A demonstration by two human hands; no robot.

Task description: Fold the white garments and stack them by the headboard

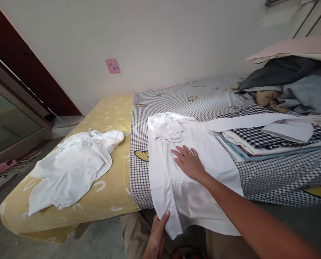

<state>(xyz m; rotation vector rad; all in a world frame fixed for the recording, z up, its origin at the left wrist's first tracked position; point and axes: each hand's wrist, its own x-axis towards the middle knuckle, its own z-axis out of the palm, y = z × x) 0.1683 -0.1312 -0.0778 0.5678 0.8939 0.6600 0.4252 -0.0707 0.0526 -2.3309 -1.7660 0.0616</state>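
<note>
The person is leaning over the bed with both hands on a white shirt (200,187), which is lying spread on the black-and-white checked sheet (141,144), collar (165,127) toward the wall and lower part hanging over the mattress edge toward the person's knees. The right hand (188,162) is lying open, palm down and fingers spread, pressing on the middle of the shirt. The left hand (157,235) is down at the overhanging corner, closed on the narrow folded strip along the shirt's left side, thumb on top of the cloth. To the left, on the yellow sheet (114,115), a crumpled white garment (71,169) is lying well apart from the shirt. To the right, a stack of folded clothes (257,142) is sitting just beside it, and one long white sleeve is draping across that stack. Behind it, a loose heap of grey and tan clothing (292,82) is piled up. The risks, as they look from here: much of the shirt is hanging unsupported, so if the flat palm lifts, a pull from the gripping hand could drag it off toward the floor (95,233). The folded strip looks thin and could spring open, and the stretched-out sleeve could snag the stack and tug it askew.
</note>
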